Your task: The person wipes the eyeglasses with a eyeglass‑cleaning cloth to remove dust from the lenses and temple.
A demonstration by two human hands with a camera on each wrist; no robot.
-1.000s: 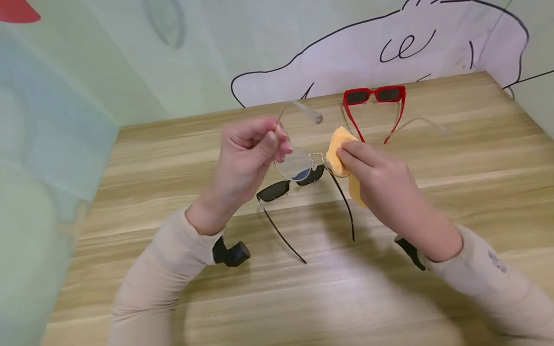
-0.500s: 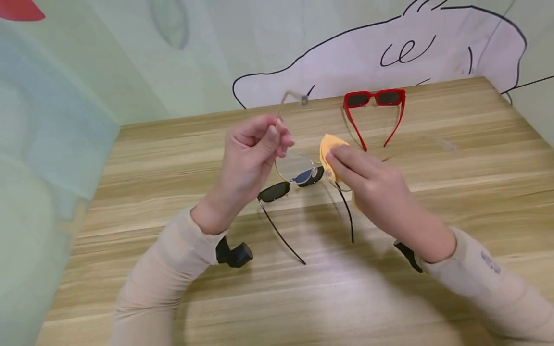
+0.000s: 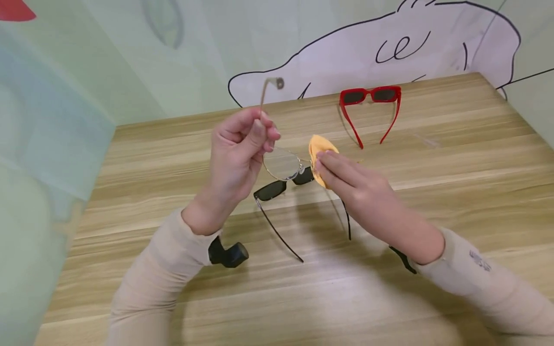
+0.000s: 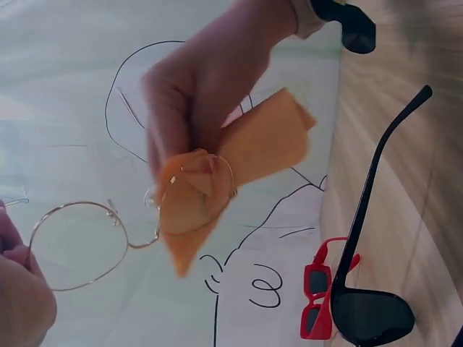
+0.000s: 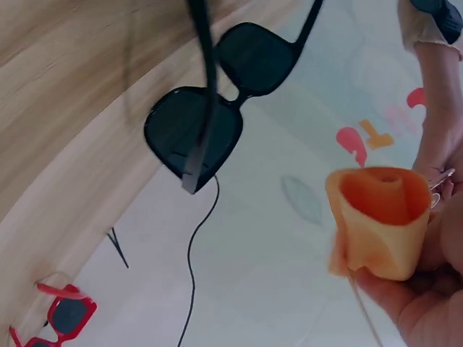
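Observation:
Thin gold wire-rimmed eyeglasses [image 3: 281, 164] are held up above the table. My left hand [image 3: 235, 156] pinches them beside the left lens, with one temple sticking up past the fingers. An orange cleaning cloth [image 3: 321, 145] is folded over the other lens, and my right hand [image 3: 363, 190] pinches that lens through it. In the left wrist view the cloth [image 4: 271, 141] shows behind and around the lens, its loose end hanging out. From the right wrist the cloth [image 5: 387, 238] looks rolled, with the thumb against it. The right lens is mostly hidden in the head view.
Black sunglasses [image 3: 271, 191] lie unfolded on the wooden table [image 3: 277, 307] beneath the hands. Red sunglasses [image 3: 369, 93] stand farther back, near the table's rear edge. Behind is a pale wall [image 3: 207, 62] with a line drawing.
Both hands and the eyeglasses have shifted slightly left. The cloth has moved left across the lens toward the bridge. The raised temple has tilted more upright.

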